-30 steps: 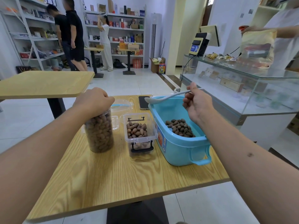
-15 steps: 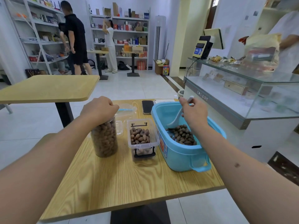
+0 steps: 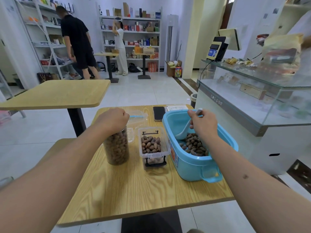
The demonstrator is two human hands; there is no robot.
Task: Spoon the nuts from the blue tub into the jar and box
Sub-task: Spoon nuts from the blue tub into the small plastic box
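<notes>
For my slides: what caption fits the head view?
Right hand dips spoon into blue tub; left hand steadies jar.

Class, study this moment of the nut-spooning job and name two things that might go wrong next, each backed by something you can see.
1. The jar already looks packed nearly to the top and the left hand covers its mouth, so another spoonful may spill onto the table.
2. The right hand holds the spoon high on its handle; carrying a loaded bowl from the blue tub to the box could drop nuts.
</notes>
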